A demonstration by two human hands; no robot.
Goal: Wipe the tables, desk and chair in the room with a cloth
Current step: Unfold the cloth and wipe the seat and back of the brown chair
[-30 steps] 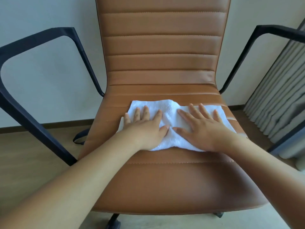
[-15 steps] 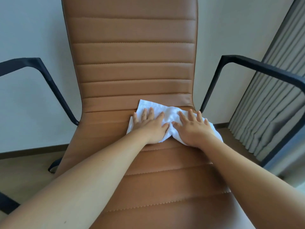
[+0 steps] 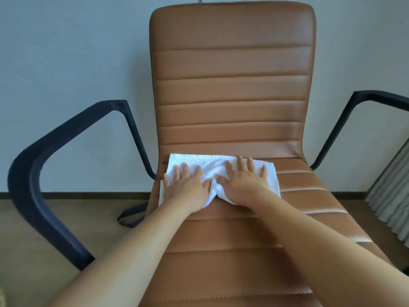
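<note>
A brown leather chair (image 3: pixel 232 89) with black armrests faces me, its ribbed back upright. A white cloth (image 3: pixel 205 165) lies spread across the seat's rear, just under the backrest. My left hand (image 3: pixel 188 189) presses flat on the cloth's left half with straight, spread fingers. My right hand (image 3: pixel 243 182) presses flat on the right half the same way. The thumbs nearly meet where the cloth bunches between them.
The left armrest (image 3: pixel 44 173) and right armrest (image 3: pixel 345 120) flank the seat. A pale wall (image 3: pixel 66 63) with a dark skirting board stands behind. Grey curtains (image 3: pixel 391 191) hang at the right. Wooden floor (image 3: pixel 26 240) lies below.
Both hands and the cloth have slid back along the seat toward the backrest, then left. My view has risen, so the whole backrest shows now.
</note>
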